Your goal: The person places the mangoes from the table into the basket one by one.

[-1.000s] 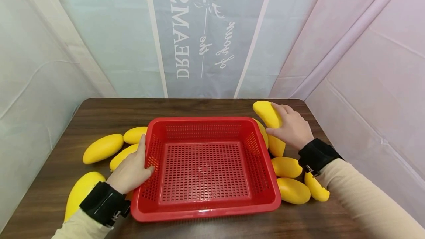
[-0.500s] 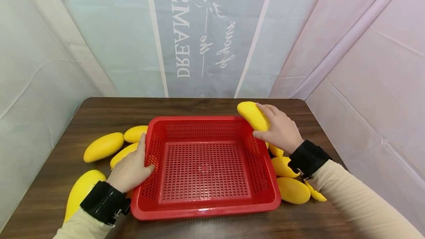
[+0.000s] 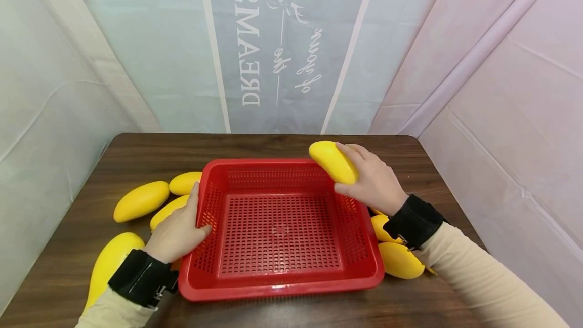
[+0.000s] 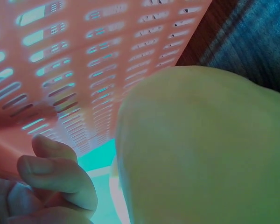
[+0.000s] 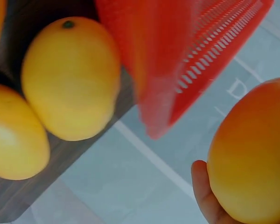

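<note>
A red plastic basket (image 3: 280,287) with slotted walls and floor sits mid-table, nothing inside it. My left hand (image 3: 178,231) grips its left rim, thumb over the inside; the left wrist view shows curled fingers (image 4: 60,175) beside the outer wall. With my right hand (image 3: 371,178) I hold a yellow mango (image 3: 331,161) over the basket's far right corner. That mango (image 5: 254,154) looks orange-yellow in the right wrist view, a finger visible along its side. Another mango (image 4: 200,144) lies close to my left hand and fills much of the left wrist view.
Several mangoes lie left of the basket, among them one farther back (image 3: 141,201) and one near my left wrist (image 3: 111,262). More mangoes (image 3: 401,260) lie along its right side, partly hidden by my right arm. A printed curtain (image 3: 291,65) hangs behind the dark wooden table (image 3: 150,151).
My right hand has carried the mango leftward from the pile on the right to above the basket's far right corner. The left hand and basket have stayed in place.
</note>
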`<state>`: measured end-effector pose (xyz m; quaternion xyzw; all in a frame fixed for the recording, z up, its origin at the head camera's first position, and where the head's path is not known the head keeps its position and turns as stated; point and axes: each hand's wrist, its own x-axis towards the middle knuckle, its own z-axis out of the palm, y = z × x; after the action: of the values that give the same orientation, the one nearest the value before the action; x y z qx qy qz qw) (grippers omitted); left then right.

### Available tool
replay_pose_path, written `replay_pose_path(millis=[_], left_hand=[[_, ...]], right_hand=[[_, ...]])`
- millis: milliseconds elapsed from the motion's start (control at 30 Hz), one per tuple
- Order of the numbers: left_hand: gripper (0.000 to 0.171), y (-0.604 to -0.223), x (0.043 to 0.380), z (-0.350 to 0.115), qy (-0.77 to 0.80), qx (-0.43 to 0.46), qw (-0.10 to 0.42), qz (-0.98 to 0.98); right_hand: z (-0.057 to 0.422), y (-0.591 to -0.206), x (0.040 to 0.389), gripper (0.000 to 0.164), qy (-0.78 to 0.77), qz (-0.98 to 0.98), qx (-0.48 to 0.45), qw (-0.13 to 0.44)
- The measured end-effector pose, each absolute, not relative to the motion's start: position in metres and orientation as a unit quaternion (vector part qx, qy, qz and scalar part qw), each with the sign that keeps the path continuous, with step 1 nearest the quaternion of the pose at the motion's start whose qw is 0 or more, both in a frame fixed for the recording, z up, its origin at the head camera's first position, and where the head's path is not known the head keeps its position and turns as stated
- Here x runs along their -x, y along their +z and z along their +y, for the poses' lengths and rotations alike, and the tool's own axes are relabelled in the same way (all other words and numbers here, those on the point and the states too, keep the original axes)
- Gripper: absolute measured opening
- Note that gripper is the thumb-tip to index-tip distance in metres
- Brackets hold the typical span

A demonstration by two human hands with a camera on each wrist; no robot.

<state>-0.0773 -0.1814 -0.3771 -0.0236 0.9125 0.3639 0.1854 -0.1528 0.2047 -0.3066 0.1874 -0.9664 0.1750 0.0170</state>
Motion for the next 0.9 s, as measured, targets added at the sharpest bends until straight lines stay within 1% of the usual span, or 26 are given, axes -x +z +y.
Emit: replay_pose_path(millis=[333,900], left_hand=[[0.106,-0.376,0.077,-0.181,0.357,0.017,0.179,0.917],[0.106,-0.378,0.078,-0.181,0.353,0.015,0.178,0.918]], right_hand=[[0.183,-0.289,0.145,0.082,0.199,-0.954,-0.223,0.028],[0.148,-0.298,0.146,0.083,0.202,-0.948,-0.245,0.011]])
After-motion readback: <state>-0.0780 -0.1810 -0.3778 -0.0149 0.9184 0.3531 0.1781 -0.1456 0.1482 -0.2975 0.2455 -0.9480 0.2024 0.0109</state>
